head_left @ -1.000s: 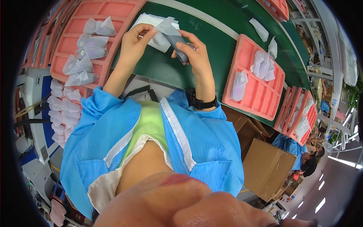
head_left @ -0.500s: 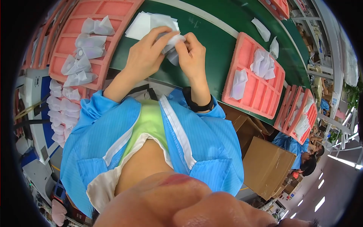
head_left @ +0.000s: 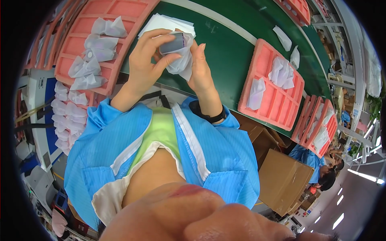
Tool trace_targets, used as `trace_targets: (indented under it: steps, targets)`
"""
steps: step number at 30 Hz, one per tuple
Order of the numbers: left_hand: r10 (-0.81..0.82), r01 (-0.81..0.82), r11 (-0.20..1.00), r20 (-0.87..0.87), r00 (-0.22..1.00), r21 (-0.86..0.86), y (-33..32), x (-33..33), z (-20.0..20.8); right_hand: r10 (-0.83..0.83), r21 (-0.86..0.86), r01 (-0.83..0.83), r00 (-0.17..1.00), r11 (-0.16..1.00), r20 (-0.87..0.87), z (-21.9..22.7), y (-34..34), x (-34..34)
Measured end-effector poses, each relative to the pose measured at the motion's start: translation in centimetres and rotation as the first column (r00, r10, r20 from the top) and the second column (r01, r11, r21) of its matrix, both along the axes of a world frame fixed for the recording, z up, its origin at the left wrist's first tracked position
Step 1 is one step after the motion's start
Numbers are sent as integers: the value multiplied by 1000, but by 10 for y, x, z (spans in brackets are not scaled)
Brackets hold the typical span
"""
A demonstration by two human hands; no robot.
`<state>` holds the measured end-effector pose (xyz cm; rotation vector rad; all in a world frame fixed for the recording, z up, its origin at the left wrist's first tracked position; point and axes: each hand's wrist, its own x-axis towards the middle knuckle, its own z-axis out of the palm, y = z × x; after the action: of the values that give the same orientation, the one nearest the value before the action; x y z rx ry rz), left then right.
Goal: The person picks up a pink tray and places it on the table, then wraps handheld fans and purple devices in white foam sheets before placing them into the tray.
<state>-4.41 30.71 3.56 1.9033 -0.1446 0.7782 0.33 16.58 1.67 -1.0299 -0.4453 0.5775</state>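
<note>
Between the fingers and thumb of my left hand (head_left: 144,62) is a small dark grey block-shaped piece (head_left: 172,44) with a purplish edge. A thin, translucent white wrapping sheet (head_left: 181,66) lies loosely around its right side and below it. My right hand (head_left: 202,74) cups that sheet from the right, its thumb upright and its other fingers partly hidden behind the paper. Just beyond both hands, a stack of white sheets (head_left: 163,23) rests on the green table (head_left: 225,60).
At the left, a pink compartment tray (head_left: 82,26) carries several paper-wrapped pieces; more are heaped below it. Another pink tray (head_left: 277,106) on the right holds wrapped pieces, with two loose ones beyond. A cardboard box (head_left: 286,180) and a co-worker (head_left: 311,158) are lower right.
The grey piece, mostly covered by paper and fingers before, now shows plainly in my left hand. My right hand has turned from a pinch to an upright thumb beside the sheet.
</note>
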Motion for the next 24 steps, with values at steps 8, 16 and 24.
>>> trace_targets:
  steps: [8,16,24]
  targets:
    - [-15,14,994,9,1000,111,20,1,-15,40,-62,-42,999,997,-32,-13,1,-5]
    - [-54,-16,952,-221,974,-306,25,6,-27,247,-543,-16,902,839,355,21,-11,37]
    - [94,-92,996,-256,962,23,33,-13,-59,502,-668,226,504,709,703,46,120,143]
